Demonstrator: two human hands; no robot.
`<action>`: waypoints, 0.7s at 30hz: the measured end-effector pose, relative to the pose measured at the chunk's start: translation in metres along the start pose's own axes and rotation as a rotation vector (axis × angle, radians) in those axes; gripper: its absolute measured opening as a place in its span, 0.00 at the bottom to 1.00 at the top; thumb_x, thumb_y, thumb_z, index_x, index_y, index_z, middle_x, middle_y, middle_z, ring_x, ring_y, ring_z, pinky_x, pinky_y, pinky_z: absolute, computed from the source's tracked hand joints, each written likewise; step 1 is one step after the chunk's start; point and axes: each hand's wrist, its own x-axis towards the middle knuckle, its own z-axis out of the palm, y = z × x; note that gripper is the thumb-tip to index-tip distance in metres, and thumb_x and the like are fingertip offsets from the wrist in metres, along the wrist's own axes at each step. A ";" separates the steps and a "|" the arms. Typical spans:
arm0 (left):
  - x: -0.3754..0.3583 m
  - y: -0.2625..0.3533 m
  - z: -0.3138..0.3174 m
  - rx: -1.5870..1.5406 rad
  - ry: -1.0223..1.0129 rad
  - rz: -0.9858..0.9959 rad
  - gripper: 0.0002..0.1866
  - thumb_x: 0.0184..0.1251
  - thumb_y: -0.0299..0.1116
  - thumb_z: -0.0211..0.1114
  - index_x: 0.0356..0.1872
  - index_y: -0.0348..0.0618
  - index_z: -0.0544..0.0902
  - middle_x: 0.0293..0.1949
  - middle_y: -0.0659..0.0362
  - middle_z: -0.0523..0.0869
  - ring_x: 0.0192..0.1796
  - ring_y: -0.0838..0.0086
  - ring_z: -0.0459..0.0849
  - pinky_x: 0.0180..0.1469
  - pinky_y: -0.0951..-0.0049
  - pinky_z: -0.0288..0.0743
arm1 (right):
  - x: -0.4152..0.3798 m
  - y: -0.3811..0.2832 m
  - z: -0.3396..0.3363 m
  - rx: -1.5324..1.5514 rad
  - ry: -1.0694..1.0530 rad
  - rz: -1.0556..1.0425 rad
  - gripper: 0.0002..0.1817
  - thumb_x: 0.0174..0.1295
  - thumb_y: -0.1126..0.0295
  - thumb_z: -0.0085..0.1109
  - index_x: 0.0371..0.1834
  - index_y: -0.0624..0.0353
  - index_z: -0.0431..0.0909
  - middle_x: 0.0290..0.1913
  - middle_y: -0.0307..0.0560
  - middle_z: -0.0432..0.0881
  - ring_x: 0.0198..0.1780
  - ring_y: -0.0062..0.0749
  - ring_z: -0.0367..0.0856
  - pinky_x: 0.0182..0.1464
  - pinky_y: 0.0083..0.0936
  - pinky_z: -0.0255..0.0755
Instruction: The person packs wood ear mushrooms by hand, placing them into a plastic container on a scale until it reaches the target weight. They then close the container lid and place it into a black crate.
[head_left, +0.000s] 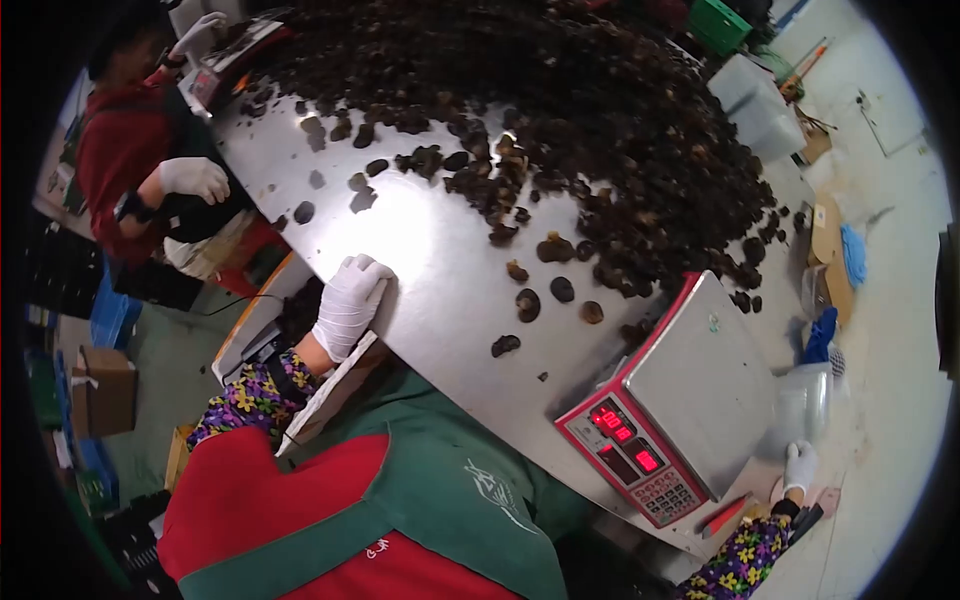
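One gloved left hand point(350, 303) rests loosely curled at the counter point(450, 365) edge, perhaps for steadiness; the right hand point(799, 468) is by a clear tub point(808, 395) beside the scale point(705, 385), likely kept within reach. Whether either's fingers grip anything, I cannot tell.

Scale point(715, 385) on table point(440, 350), right side; container point(806, 400) right of scale; pieces point(640, 150) heaped behind.

the scale point(705, 385) sits on the tabletop point(440, 330), between the left fingers point(370, 270) and the right fingers point(801, 452), nearer the right; its casing is red, its plate flat and silvery, its red digits lit. a clear plastic tub point(808, 400) stands just beyond the right fingers, though i can't tell if they touch it. past the left fingers, dark wrinkled pieces point(600, 120) lie heaped, a few rounded ones strewn nearer.
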 end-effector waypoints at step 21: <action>-0.025 -0.043 -0.018 0.092 0.299 -0.380 0.09 0.68 0.27 0.66 0.47 0.46 0.85 0.42 0.55 0.84 0.46 0.60 0.82 0.50 0.60 0.75 | -0.181 -0.241 -0.007 0.195 0.541 -0.512 0.07 0.67 0.72 0.64 0.45 0.58 0.84 0.40 0.45 0.84 0.46 0.41 0.82 0.70 0.47 0.69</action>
